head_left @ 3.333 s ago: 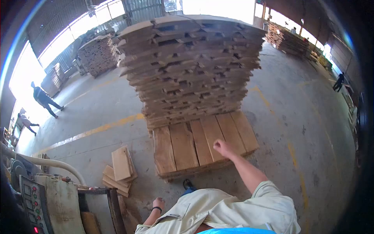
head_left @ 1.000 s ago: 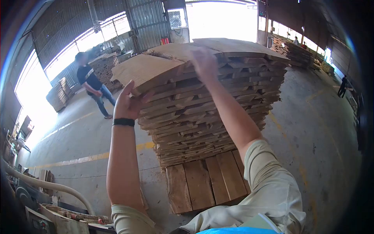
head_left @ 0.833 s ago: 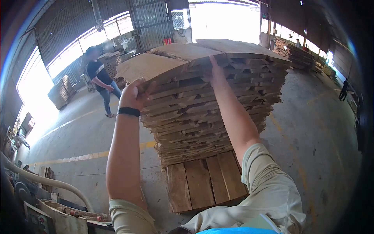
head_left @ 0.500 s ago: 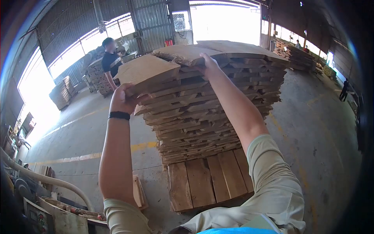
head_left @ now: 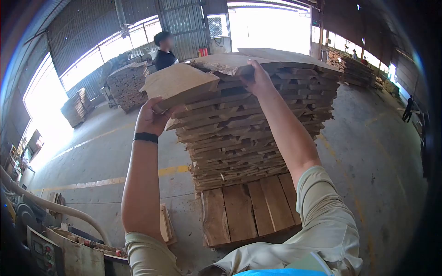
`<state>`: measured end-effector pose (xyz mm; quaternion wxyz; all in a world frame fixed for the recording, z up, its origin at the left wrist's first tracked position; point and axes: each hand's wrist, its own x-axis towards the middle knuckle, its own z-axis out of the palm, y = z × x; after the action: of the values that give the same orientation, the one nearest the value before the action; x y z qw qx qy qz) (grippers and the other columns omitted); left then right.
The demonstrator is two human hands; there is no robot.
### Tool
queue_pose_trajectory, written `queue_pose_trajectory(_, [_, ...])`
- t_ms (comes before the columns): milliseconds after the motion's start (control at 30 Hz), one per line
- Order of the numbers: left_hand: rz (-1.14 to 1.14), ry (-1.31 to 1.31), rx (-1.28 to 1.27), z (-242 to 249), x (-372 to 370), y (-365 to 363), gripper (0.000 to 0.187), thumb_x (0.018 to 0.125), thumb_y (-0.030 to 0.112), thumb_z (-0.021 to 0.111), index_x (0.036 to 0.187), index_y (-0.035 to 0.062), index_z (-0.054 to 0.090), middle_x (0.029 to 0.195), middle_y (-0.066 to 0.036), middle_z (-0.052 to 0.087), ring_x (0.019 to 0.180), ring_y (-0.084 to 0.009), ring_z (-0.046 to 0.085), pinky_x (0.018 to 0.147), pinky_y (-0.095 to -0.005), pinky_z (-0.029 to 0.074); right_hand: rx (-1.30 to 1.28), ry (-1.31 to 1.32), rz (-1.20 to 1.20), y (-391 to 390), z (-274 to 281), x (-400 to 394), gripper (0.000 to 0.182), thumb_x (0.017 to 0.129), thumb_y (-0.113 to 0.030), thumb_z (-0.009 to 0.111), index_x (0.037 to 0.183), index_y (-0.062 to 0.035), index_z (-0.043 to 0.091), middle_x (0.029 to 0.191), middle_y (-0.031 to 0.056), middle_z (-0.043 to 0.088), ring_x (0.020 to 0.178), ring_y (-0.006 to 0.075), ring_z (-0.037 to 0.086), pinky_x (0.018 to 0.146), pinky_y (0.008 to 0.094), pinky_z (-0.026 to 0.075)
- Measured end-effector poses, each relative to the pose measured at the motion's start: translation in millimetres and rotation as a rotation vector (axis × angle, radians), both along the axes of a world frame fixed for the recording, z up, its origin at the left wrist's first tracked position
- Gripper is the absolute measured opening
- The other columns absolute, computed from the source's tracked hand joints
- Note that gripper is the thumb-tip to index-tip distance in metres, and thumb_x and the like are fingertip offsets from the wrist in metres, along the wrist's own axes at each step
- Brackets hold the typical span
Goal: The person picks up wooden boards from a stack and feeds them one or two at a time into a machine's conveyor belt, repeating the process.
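Note:
A tall stack of rough-edged boards (head_left: 258,124) rises in front of me. My left hand (head_left: 154,115), with a black band at the wrist, grips the near end of the left top board (head_left: 182,83), thumb above and fingers beneath. My right hand (head_left: 258,78) is closed on the near end of the middle top board (head_left: 223,62), its thumb on the upper face and its fingers partly hidden below the edge. Another wide board (head_left: 281,55) lies to the right on top.
Wide planks (head_left: 248,209) lie at the stack's foot. A person (head_left: 164,57) stands behind its left side. A machine with a hose (head_left: 69,211) is at lower left. More wood stacks (head_left: 126,85) stand at back left, others (head_left: 350,69) at back right.
The person behind the stack has moved right and is now partly hidden by it. My left hand and the left board appear slightly farther right; my right hand also appears shifted right.

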<state>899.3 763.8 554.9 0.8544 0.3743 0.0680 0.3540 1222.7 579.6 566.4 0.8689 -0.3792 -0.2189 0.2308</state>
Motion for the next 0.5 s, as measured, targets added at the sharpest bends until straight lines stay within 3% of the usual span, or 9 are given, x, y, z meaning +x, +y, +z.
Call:
queue_pose_trajectory(100, [-0.02, 0.015, -0.035, 8, -7, -15, 0.046, 0.086, -0.001, 0.063, 0.124, -0.0132, 0.04, 0.13, -0.028, 0.047, 0.128, -0.0428, 0.047, 0.111, -0.0556, 0.044, -0.041, -0.04, -0.136, -23, 22, -20, 0.039, 0.085, -0.026, 0.07, 0.115, -0.0044, 0.058, 0.111, 0.0117, 0.06, 0.097, 0.0247, 0.065, 0.073, 0.042, 0.06])
queue_pose_trajectory(167, [-0.006, 0.008, -0.04, 5, -6, -10, 0.045, 0.086, -0.001, 0.063, 0.123, -0.0126, 0.04, 0.129, -0.028, 0.048, 0.128, -0.0427, 0.047, 0.111, -0.0555, 0.044, -0.048, -0.131, -0.23, -31, 28, -19, 0.039, 0.083, -0.026, 0.072, 0.114, -0.006, 0.058, 0.108, 0.0104, 0.062, 0.097, 0.0233, 0.065, 0.072, 0.0411, 0.057])
queue_pose_trajectory(300, [-0.079, -0.003, 0.018, 5, -3, -6, 0.044, 0.086, 0.0, 0.064, 0.123, -0.0112, 0.042, 0.128, -0.028, 0.05, 0.126, -0.0422, 0.048, 0.111, -0.054, 0.045, -0.017, -0.071, -0.169, -11, 27, 7, 0.045, 0.085, -0.03, 0.074, 0.118, -0.0033, 0.058, 0.109, 0.0138, 0.062, 0.095, 0.0252, 0.066, 0.066, 0.0396, 0.059])
queue_pose_trajectory(367, [-0.047, -0.019, -0.002, 5, 1, -8, 0.04, 0.087, 0.001, 0.062, 0.119, -0.0108, 0.042, 0.125, -0.028, 0.05, 0.122, -0.0467, 0.051, 0.103, -0.0551, 0.052, 0.015, -0.011, -0.104, 20, 23, 22, 0.046, 0.087, -0.03, 0.073, 0.119, -0.0002, 0.059, 0.108, 0.016, 0.064, 0.095, 0.0269, 0.068, 0.063, 0.04, 0.063])
queue_pose_trajectory(400, [-0.026, -0.023, -0.011, 5, 0, -9, 0.037, 0.087, 0.001, 0.061, 0.117, -0.0107, 0.042, 0.123, -0.028, 0.05, 0.12, -0.0489, 0.052, 0.099, -0.0556, 0.056, -0.099, -0.106, -0.078, 32, 11, 38, 0.055, 0.09, -0.042, 0.07, 0.121, 0.0008, 0.057, 0.104, 0.0172, 0.065, 0.092, 0.0281, 0.068, 0.066, 0.0441, 0.063])
queue_pose_trajectory(500, [0.009, -0.016, 0.029, 5, -3, -15, 0.041, 0.087, 0.002, 0.061, 0.12, -0.0115, 0.041, 0.121, -0.028, 0.051, 0.115, -0.0484, 0.055, 0.096, -0.0533, 0.058, -0.477, -0.309, 0.17, 18, -25, 43, 0.066, 0.093, -0.053, 0.063, 0.126, 0.0024, 0.053, 0.1, 0.0198, 0.066, 0.089, 0.0308, 0.069, 0.069, 0.0449, 0.063])
